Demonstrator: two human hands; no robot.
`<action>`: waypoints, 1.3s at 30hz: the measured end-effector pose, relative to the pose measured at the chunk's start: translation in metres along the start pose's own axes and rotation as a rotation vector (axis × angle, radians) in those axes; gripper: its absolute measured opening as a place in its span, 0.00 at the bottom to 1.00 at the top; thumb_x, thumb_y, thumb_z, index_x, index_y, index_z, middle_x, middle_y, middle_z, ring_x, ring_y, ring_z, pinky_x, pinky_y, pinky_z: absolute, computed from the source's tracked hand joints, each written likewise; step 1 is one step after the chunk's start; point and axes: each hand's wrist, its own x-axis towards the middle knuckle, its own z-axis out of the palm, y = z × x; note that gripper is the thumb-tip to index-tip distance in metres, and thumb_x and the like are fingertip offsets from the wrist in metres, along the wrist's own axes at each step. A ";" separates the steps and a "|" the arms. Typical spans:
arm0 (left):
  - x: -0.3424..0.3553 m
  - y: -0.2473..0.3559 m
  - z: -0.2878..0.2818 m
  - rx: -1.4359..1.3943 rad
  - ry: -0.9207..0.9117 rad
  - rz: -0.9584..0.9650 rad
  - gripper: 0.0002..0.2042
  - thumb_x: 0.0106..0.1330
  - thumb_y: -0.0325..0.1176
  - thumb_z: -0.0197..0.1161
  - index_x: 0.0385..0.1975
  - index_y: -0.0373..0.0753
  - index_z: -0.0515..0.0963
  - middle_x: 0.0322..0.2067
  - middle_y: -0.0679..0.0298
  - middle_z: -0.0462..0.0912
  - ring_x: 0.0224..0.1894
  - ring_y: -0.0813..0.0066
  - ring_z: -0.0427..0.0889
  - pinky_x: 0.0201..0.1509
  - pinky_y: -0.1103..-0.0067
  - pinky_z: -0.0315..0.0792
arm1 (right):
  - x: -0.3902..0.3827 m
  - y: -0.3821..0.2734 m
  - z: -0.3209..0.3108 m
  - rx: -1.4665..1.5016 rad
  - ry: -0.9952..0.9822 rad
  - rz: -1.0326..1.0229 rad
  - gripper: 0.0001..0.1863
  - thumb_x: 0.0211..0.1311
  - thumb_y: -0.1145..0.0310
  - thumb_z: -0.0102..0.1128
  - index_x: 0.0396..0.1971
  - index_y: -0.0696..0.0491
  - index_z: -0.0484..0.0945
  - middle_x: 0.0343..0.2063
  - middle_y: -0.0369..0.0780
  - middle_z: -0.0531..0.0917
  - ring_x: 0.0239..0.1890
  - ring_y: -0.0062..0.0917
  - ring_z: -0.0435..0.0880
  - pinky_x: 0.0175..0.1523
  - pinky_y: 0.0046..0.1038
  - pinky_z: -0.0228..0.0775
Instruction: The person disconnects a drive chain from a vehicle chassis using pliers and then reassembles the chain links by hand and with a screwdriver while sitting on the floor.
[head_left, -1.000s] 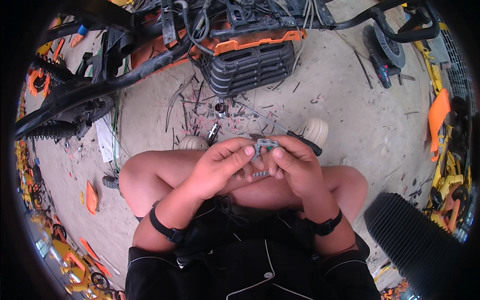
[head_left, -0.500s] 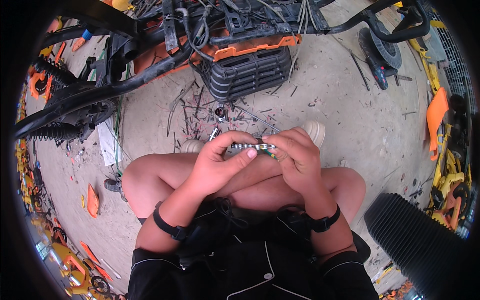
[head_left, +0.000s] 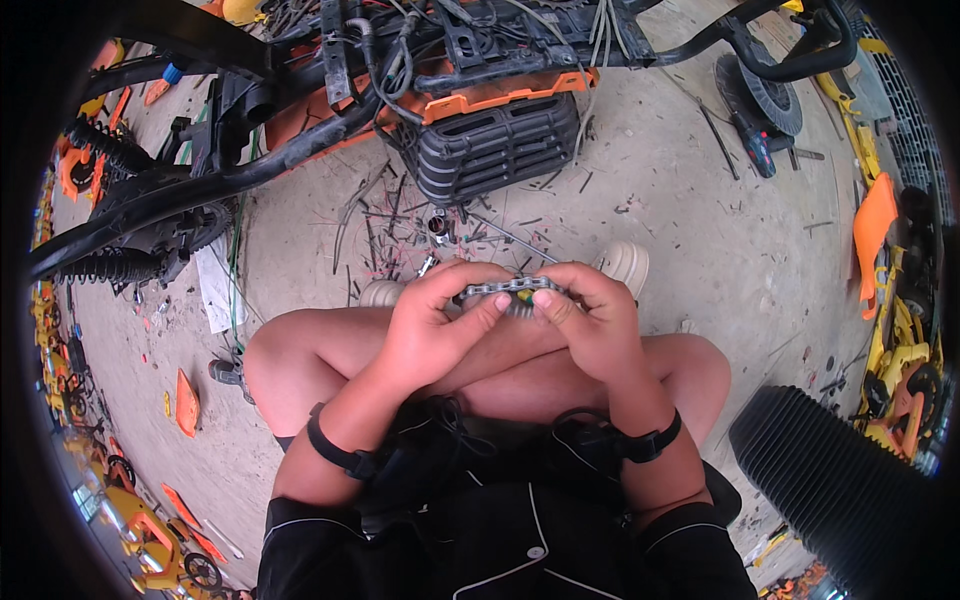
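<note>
A silvery roller chain [head_left: 515, 285] stretches between my two hands above my crossed legs. My left hand [head_left: 447, 315] pinches its left end between thumb and fingers. The right end sits in the grip of my right hand [head_left: 597, 315], its thumb pressed against the links. Beneath the chain shows a small yellow-green bit, too small to name. Further out on the floor, beyond my hands, lie a metal socket-like part [head_left: 438, 225] and a thin metal rod [head_left: 515, 238].
A stripped vehicle frame [head_left: 290, 150] with loose cables and a black slatted plastic box [head_left: 500, 145] stands ahead. Cut scraps litter the floor. At the right are a power drill [head_left: 757, 150] beside a wheel [head_left: 765, 95], an orange panel [head_left: 873, 240] and a black ribbed object [head_left: 820, 480].
My right hand has shifted its hold, its thumb now on the near side of the chain. The chain has turned so that its links show more plainly.
</note>
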 end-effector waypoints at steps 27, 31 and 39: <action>0.001 -0.007 -0.001 -0.500 -0.197 -0.655 0.17 0.77 0.43 0.55 0.47 0.33 0.79 0.21 0.73 0.71 0.19 0.86 0.66 0.22 0.87 0.60 | 0.016 0.011 -0.025 0.850 0.100 0.569 0.16 0.75 0.60 0.54 0.47 0.59 0.78 0.26 0.36 0.79 0.19 0.15 0.69 0.23 0.18 0.58; 0.002 -0.010 -0.003 -0.604 -0.141 -0.678 0.16 0.78 0.41 0.53 0.47 0.34 0.79 0.18 0.76 0.64 0.17 0.87 0.58 0.19 0.86 0.52 | 0.019 0.011 -0.025 0.817 0.098 0.602 0.17 0.74 0.60 0.56 0.47 0.59 0.78 0.27 0.35 0.79 0.19 0.15 0.69 0.25 0.18 0.58; 0.007 -0.003 -0.011 -0.980 0.011 -0.818 0.14 0.79 0.38 0.49 0.44 0.34 0.76 0.17 0.77 0.58 0.16 0.88 0.51 0.18 0.86 0.47 | 0.022 0.016 -0.023 0.797 0.020 0.579 0.13 0.72 0.65 0.57 0.48 0.58 0.79 0.30 0.35 0.80 0.26 0.16 0.74 0.32 0.21 0.64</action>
